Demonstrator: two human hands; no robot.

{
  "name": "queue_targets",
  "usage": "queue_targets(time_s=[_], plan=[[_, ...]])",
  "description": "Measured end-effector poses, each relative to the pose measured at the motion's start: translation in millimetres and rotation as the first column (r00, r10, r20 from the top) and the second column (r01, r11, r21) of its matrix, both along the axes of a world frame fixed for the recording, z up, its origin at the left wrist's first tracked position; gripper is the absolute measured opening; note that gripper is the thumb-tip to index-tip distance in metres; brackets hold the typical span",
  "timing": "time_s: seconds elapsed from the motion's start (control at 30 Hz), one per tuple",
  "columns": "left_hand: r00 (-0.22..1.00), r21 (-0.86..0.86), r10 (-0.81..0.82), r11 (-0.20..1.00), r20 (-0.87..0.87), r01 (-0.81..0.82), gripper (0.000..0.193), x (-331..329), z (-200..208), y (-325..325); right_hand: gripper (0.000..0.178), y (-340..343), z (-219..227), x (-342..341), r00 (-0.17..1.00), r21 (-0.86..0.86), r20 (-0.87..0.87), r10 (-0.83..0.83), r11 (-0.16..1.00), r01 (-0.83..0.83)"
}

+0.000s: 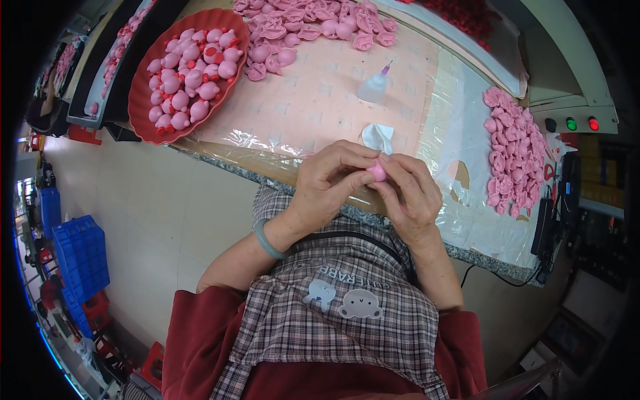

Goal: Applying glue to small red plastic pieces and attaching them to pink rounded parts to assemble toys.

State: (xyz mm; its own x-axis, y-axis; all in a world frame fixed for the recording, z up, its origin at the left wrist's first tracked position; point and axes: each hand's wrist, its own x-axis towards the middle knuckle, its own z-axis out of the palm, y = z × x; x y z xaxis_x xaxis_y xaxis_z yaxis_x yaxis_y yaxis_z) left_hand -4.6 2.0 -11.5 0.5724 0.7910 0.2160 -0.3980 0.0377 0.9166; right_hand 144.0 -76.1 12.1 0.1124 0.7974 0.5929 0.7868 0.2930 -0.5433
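Note:
Between the fingertips of both hands is a small round pink plastic piece (377, 171), held just above the table's near edge. My left hand (333, 173) pinches it from the left, thumb and forefinger closed on it. From the other side my right hand (410, 190) grips the same piece with closed fingers. Just beyond the hands lies a crumpled white cloth (379, 137). Farther back, a small translucent squeeze bottle (373, 87) with a purple needle tip stands upright.
A red scalloped bowl (143, 120) of pink and red pieces sits at the left. Pink parts (307, 23) are heaped at the back, and another pile of pink parts (513, 153) lies at the right. Beside it is a machine housing (573, 110) with lit green and red buttons.

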Motion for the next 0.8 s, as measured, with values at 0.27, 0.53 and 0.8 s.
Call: queue_targets(time_s=[0.27,0.53,0.8], plan=[[0.999,0.053,0.005,0.999,-0.047,-0.003,0.012,-0.8,-0.9,2.3,0.038,-0.3,-0.3,-0.7,0.999,0.031,0.042,0.011,0.999,-0.012],[0.999,-0.050,-0.046,0.998,0.029,0.048,0.021,2.7,2.4,2.4,0.043,2.2,6.2,2.3,0.997,-0.097,-0.067,0.043,0.994,-0.049],[0.994,0.062,-0.086,0.994,-0.061,0.089,0.023,-8.9,10.5,17.6,0.041,5.5,17.5,14.1,0.838,-0.205,-0.543,0.060,0.958,-0.201]])
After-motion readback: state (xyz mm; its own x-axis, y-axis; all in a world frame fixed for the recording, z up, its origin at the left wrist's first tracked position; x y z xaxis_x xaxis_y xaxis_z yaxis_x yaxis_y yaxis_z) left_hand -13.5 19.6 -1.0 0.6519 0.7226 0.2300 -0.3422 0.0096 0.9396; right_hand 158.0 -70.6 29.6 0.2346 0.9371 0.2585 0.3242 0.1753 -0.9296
